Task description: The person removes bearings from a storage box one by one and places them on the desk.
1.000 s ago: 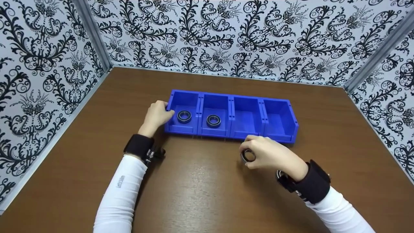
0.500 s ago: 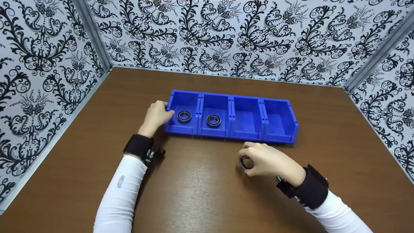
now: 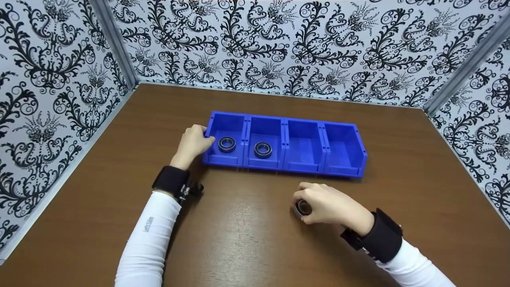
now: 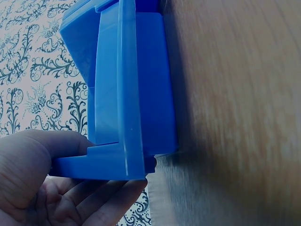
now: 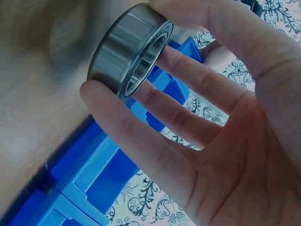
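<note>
1. Blue bin row (image 3: 305, 168), four compartments wide, rests on the brown tabletop (image 3: 239, 223).
2. Left hand (image 3: 192, 140) grips the row's left end.
3. Right hand (image 3: 330, 203), well apart from it, pinches a metal bearing (image 5: 123, 49) in front of the third compartment (image 3: 305, 145) from the left.
4. Second bearing (image 3: 227, 150) lies flat in the leftmost compartment (image 3: 228, 122); third bearing (image 3: 263, 155), in the one beside it.

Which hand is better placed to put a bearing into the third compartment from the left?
Probably the right: the right hand holds a bearing in front of the blue tray's right half, while the left hand grips the tray's left end.
</note>
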Motion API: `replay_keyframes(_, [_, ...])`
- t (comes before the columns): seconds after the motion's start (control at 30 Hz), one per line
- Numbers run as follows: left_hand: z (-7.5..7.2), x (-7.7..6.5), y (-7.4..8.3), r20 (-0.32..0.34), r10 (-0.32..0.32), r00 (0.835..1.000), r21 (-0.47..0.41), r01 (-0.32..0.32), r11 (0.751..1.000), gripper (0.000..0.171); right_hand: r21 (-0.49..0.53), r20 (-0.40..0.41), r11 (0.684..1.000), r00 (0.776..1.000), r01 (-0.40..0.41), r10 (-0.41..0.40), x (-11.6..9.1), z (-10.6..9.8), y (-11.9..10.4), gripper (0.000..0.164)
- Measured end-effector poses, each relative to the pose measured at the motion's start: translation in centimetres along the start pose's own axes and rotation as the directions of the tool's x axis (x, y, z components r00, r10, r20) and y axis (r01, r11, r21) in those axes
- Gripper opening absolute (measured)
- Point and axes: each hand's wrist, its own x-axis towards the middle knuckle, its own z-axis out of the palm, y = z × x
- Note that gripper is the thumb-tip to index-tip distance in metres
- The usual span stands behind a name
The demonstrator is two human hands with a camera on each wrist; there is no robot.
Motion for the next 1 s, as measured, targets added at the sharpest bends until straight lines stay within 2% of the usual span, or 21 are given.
replay_keyframes(0.23, [0.0,0.0,0.0,0.007,-0.011,1.0,-0.005,0.011,1.0,0.021,0.011,0.013,1.0,1.0,0.0,-0.001,-0.1,0.5,0.0,0.027])
replay_keyframes(1.0, [0.0,0.0,0.1,0.0,0.002,1.0,0.009,-0.002,1.0,0.014,0.012,0.023,1.0,1.0,0.007,-0.007,0.0,1.3,-0.1,0.034])
